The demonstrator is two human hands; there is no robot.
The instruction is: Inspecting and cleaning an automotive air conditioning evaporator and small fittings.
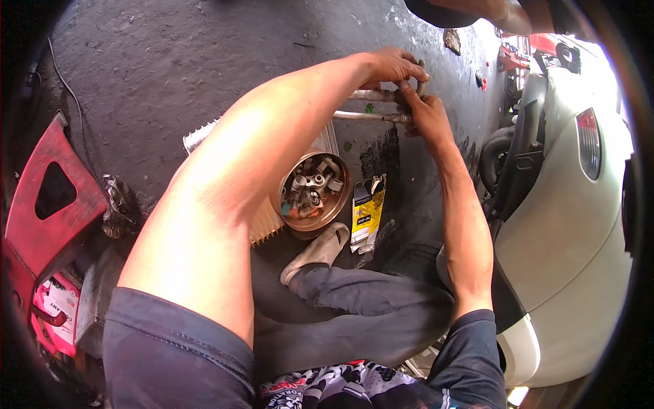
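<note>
Working, it seems, at the metal pipe (pixel 368 116) beyond the round tin (pixel 327 218), the right hand (pixel 430 119) curls around its end. What the bent-fingered left hand (pixel 392 67) holds, I cannot tell. Next probably needs steadiness.

Right grip (pixel 430 117) on metal pipe (pixel 371 116), left grip (pixel 393 66) beside it, bowl (pixel 338 208) of fittings (pixel 316 183)

1. My left arm (pixel 225 184) reaches forward and across to the right, bare and slightly bent at the elbow.
2. My left hand (pixel 394 66) is turned back-up, its fingers bent toward my right.
3. My right arm (pixel 470 225) stretches forward, its wrist (pixel 443 146) angled inward.
4. My right hand (pixel 429 117) curls just nearer me, thumb and fingers close to the left fingertips.
</note>
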